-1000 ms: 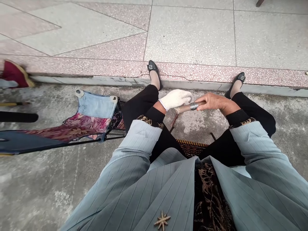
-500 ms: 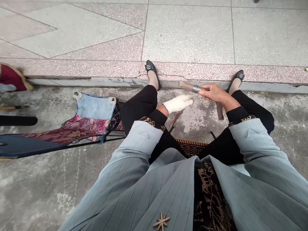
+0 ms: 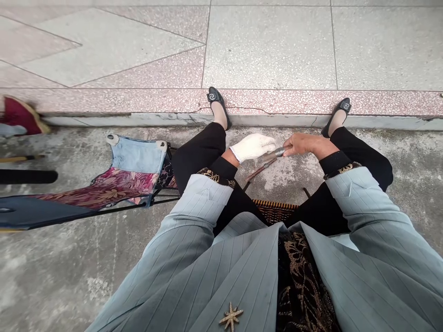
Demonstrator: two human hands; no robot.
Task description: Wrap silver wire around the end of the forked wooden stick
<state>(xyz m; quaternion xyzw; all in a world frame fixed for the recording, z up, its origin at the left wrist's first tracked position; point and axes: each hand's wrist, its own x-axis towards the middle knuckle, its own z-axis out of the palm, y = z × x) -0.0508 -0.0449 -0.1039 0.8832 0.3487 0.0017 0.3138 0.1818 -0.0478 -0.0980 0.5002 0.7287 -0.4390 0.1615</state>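
My left hand (image 3: 254, 146), in a white knitted glove, is curled with its fingers bent toward the right hand. Its fingertips meet or nearly meet the end of a wire-bound rod (image 3: 277, 153). My bare right hand (image 3: 300, 144) is closed around that rod, which has grey wire wound about it and tilts down to the left. Just below the glove a thin reddish-brown stick (image 3: 260, 170) slants across. Whether the left fingers grip the stick is hidden. Both hands are between my knees, above the concrete ground.
Under me shows the edge of a woven seat (image 3: 275, 211). A folding chair with denim and floral cloth (image 3: 133, 159) stands at left. Farther left are another person's red shoe (image 3: 24, 115) and a black bar (image 3: 27, 176). A tiled step edge (image 3: 277, 121) runs past my feet.
My right hand has turned and lowered the wire-bound rod, so it tilts down to the left beside the glove. The left hand shifted slightly, and more of the reddish stick shows.
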